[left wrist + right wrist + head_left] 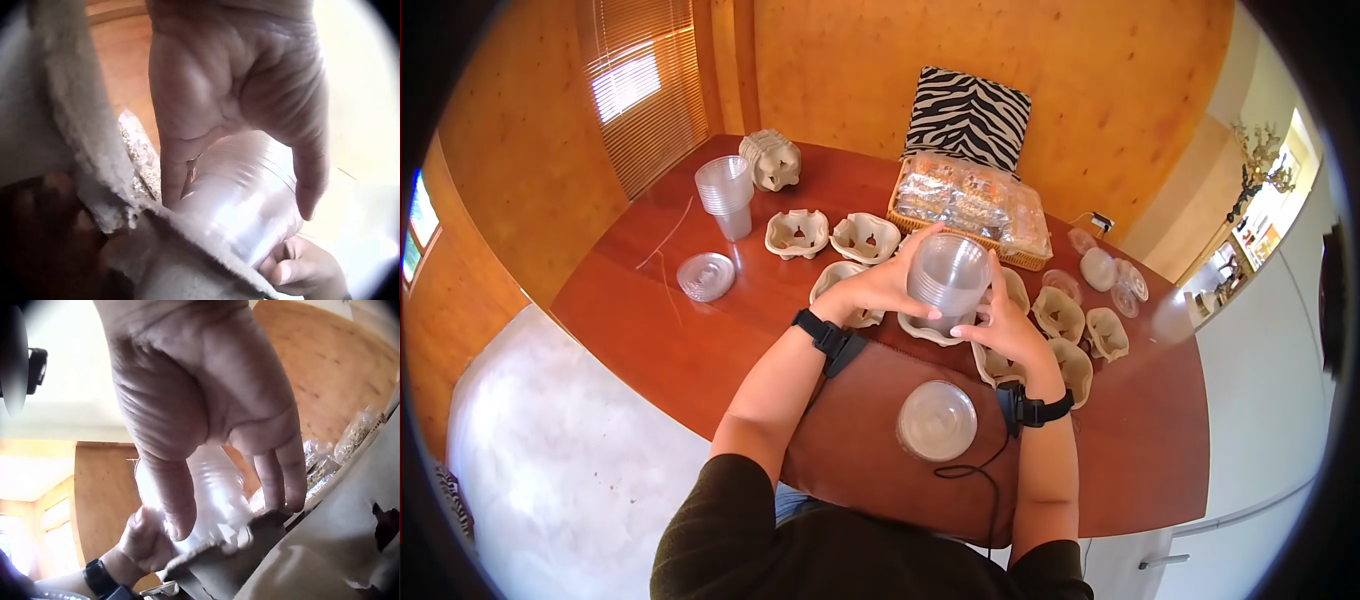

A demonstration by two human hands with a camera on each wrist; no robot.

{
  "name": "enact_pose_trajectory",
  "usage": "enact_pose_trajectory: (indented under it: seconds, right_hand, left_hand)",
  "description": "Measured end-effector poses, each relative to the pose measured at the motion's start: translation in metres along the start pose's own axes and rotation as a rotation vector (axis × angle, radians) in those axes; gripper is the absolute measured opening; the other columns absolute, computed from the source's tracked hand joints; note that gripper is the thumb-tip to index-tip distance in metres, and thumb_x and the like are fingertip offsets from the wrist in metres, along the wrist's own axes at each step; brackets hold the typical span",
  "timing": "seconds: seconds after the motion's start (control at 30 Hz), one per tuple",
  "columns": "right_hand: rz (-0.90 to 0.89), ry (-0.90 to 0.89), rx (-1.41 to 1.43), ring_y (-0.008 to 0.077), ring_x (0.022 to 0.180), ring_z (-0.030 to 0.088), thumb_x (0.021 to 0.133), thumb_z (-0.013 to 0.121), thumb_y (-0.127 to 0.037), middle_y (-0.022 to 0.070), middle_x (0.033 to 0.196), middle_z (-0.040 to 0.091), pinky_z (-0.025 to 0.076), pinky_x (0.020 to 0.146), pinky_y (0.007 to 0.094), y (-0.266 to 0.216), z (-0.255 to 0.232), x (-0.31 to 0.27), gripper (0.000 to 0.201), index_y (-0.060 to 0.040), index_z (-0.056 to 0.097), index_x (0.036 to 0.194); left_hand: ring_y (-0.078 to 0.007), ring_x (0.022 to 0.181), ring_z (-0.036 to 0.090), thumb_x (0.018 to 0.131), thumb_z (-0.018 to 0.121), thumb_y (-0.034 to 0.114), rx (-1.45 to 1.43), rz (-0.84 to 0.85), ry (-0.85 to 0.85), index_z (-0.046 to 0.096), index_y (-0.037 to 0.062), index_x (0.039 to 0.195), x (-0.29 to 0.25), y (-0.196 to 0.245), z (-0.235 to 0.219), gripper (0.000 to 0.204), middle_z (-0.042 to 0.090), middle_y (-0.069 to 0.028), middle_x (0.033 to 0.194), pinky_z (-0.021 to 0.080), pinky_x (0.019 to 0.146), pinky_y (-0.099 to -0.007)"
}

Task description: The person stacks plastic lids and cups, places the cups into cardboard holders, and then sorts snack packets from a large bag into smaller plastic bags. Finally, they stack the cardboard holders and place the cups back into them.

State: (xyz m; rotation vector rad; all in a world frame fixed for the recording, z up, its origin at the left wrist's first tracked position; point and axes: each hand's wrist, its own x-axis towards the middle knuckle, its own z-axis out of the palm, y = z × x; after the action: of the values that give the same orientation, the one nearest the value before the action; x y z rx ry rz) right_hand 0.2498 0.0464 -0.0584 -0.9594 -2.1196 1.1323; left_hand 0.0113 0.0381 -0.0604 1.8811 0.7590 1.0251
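Between my two hands stands a stack of clear plastic cups [952, 268], nested and slightly tilted. My left hand [882, 288] grips its left side, thumb in front and fingers behind. From the right, my right hand [1013, 325] holds the lower part, its thumb near the left one. The stack's base overlaps a grey-brown cardboard cup carrier [922, 333] in the head view. In the left wrist view, a carrier's rim [194, 240] hides the bottom of the cups. Thumb and fingers spread around the cups [215, 487] in the right wrist view.
More carriers [1060, 312] lie left and right. Behind stands a wicker basket [1025, 262] of wrapped packets [970, 195]. A second cup stack [726, 190], lids [705, 276] and stacked carriers [772, 160] are at the left. A round stack of lids [937, 420] sits in front, beside a black cable [992, 480].
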Motion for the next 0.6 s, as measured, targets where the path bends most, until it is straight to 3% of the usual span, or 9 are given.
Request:
enact_pose_trajectory:
  seconds: [0.23,0.33,0.43,0.5,0.53,0.6]
  right_hand:
    - [0.048,-0.127,-0.362,0.0356,0.112,0.055,0.073,0.075,-0.022,0.0247,0.126,0.051,0.043,0.095,0.0408,-0.001,-0.005,-0.001,0.090,-0.0031,0.022,0.142]
    - [0.047,-0.079,-0.487,0.0318,0.118,0.052,0.074,0.074,-0.021,0.0206,0.129,0.051,0.042,0.098,0.0381,-0.013,-0.002,-0.006,0.076,-0.0010,0.035,0.137]
    - [-0.140,0.014,-0.460,0.0371,0.116,0.050,0.075,0.072,-0.023,0.0234,0.125,0.052,0.041,0.096,0.0408,-0.012,-0.001,-0.010,0.072,-0.0028,0.038,0.135]
    - [-0.143,0.018,-0.501,0.0366,0.116,0.050,0.076,0.072,-0.021,0.0230,0.124,0.052,0.040,0.097,0.0405,-0.031,-0.001,-0.016,0.069,-0.0037,0.040,0.135]
    - [-0.141,0.028,-0.525,0.0363,0.116,0.049,0.076,0.071,-0.021,0.0227,0.124,0.052,0.040,0.098,0.0403,-0.037,-0.003,-0.018,0.067,-0.0042,0.041,0.134]
    - [-0.178,0.038,-0.562,0.0359,0.112,0.051,0.076,0.071,-0.020,0.0203,0.121,0.054,0.040,0.097,0.0407,-0.039,-0.004,-0.020,0.065,-0.0045,0.043,0.133]
  left_hand:
    - [-0.0269,0.139,0.020,0.065,0.084,0.020,-0.108,0.037,0.076,0.002,0.0117,0.149,0.001,0.001,-0.007,0.117,0.019,-0.0160,0.149,0.020,0.113,-0.0411]
    - [-0.0266,0.139,0.019,0.064,0.085,0.021,-0.147,0.072,0.128,0.002,0.0110,0.148,0.000,0.014,-0.012,0.119,0.017,-0.0159,0.150,0.019,0.113,-0.0411]
    - [-0.0267,0.139,0.019,0.059,0.087,0.021,0.068,0.122,0.318,0.002,0.0076,0.148,-0.014,0.048,-0.031,0.123,0.016,-0.0169,0.150,0.020,0.113,-0.0394]
    - [-0.0270,0.139,0.021,0.058,0.087,0.021,0.283,0.207,0.467,0.004,0.0053,0.147,-0.021,0.050,-0.048,0.123,0.019,-0.0177,0.149,0.022,0.113,-0.0376]
    - [-0.0302,0.139,0.022,0.059,0.087,0.022,0.268,0.189,0.527,0.004,0.0010,0.146,-0.028,0.064,-0.054,0.121,0.023,-0.0212,0.147,0.022,0.113,-0.0387]
    - [-0.0307,0.138,0.022,0.057,0.088,0.021,0.522,0.131,0.740,0.009,-0.0007,0.145,-0.044,0.057,-0.081,0.120,0.023,-0.0227,0.146,0.023,0.112,-0.0396]
